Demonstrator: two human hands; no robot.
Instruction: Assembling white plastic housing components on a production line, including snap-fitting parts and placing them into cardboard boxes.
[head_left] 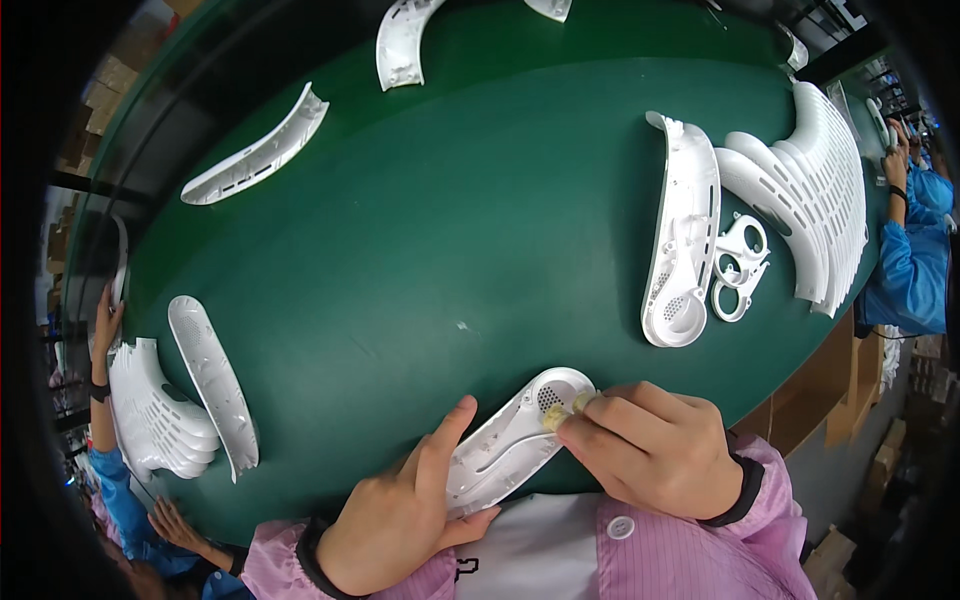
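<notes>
Near the table's front edge, a white plastic shell (503, 455) lies slanted, its hollow inside facing up and a round perforated grille at its upper right end. My left hand (395, 505) grips the lower left end, thumb along the near side and index finger along the far side. At the grille end, my right hand (655, 448) is closed in a pinch. Yellowish covers wrap its thumb and index fingertips. Whatever sits between those fingertips, if anything, is too small or hidden to name.
Right of centre lie a long white shell (690, 190) and white ringed brackets (738, 268), beside a fanned stack of slotted shells (815, 185). More shells (214, 385) lie left, near another stack (155, 410). Curved pieces (260, 150) lie farther back. Blue-sleeved co-workers (912, 255) flank the green table (480, 230).
</notes>
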